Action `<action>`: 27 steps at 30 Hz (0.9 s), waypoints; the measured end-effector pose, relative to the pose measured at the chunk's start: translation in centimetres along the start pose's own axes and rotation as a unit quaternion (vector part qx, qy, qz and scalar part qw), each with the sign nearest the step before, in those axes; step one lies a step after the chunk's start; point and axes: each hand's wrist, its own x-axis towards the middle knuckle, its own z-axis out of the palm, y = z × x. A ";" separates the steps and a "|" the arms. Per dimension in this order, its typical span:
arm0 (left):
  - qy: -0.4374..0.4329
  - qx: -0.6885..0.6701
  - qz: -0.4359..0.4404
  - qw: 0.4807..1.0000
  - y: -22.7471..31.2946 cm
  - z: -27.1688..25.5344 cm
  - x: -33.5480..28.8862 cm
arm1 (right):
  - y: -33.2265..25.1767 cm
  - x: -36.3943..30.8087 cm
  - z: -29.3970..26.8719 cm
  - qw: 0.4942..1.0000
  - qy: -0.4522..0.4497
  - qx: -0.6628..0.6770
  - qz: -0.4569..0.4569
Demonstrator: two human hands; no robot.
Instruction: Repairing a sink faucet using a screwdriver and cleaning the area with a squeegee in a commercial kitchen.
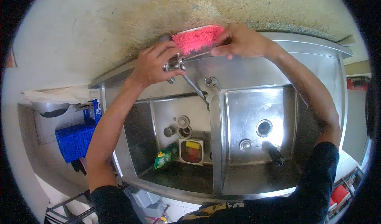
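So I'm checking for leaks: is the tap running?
Apparently off: no water shows below the spout, and the left hand rests on the tap.

I see one package: a small green pouch [166, 155] with yellow markings, lying tilted in the left sink basin [158, 122], lower middle of the frame, just beside a square container [191, 151].

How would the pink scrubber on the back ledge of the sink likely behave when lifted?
The pink scrubber looks fuzzy and fibrous, so it is probably soft and would likely flex rather than stay stiff. It seems light for its size, since the right hand grips one end with fingertips only. Its rough pile probably makes it unlikely to slip, even near the faucet under the left hand.
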 end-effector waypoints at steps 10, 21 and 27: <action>0.003 -0.010 0.001 1.000 -0.1 -0.1 -0.1 | -1.0 -1.0 0.6 0.973 0.058 -0.181 -0.135; 0.026 -0.017 -0.017 0.999 0.1 0.4 -0.2 | -1.8 -1.5 0.9 0.963 0.043 -0.256 -0.069; 0.037 -0.010 -0.037 0.999 0.3 0.6 -0.3 | -2.7 -1.0 0.3 0.957 0.013 -0.278 -0.076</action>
